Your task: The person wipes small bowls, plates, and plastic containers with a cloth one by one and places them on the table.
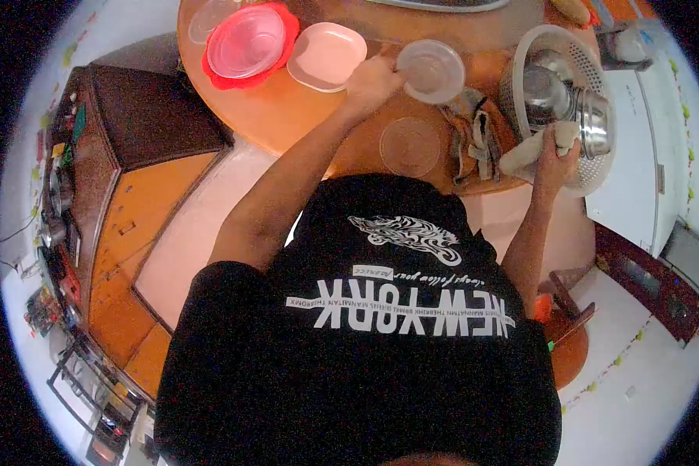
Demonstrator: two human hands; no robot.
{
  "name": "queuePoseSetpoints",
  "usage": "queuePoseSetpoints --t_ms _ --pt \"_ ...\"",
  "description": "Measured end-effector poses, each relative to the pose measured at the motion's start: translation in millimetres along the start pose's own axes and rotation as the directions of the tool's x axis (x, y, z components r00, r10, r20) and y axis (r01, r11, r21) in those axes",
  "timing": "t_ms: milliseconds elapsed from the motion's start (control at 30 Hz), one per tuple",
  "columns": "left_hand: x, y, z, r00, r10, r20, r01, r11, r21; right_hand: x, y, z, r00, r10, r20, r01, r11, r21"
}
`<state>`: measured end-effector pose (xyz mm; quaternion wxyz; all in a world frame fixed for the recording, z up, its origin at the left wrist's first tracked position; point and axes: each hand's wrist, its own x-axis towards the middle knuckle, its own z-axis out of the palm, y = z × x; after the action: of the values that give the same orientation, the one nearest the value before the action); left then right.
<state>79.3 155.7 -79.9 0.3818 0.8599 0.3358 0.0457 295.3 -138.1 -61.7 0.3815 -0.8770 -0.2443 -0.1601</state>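
My left hand (374, 81) is at the left rim of a round clear plastic container (432, 71), its fingers closed on the rim. A pink square dish (327, 56) lies just left of this hand. On the right, my right hand (561, 159) is closed around a pale cloth (526, 154), beside a stack of steel bowls (592, 124) in a large perforated white basket (518, 85). Whether its fingers also touch the steel is unclear. A round clear lid (410, 147) lies flat on the orange-brown table (318, 116) between my arms.
Pink and red bowls (250, 43) are nested at the table's upper left. A crumpled brown and grey cloth (478, 140) lies by the basket. A large tray edge (443, 4) shows at the top. Left is a wooden cabinet (155, 116); a stool (573, 357) stands lower right.
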Motion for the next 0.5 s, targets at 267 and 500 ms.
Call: queuePoseSetpoints --t_ms 267,500 --pt "-1.6 6.3 -4.3 0.998 0.003 0.063 -0.001 1.0 -0.019 -1.5 -13.8 -0.9 0.995 0.095 0.014 -0.097 0.987 0.125" --pt "-2.5 -0.6 -0.2 0.999 0.027 -0.041 -0.027 1.0 -0.001 1.0 -8.8 -1.3 0.994 0.093 0.055 -0.093 0.996 -0.003"
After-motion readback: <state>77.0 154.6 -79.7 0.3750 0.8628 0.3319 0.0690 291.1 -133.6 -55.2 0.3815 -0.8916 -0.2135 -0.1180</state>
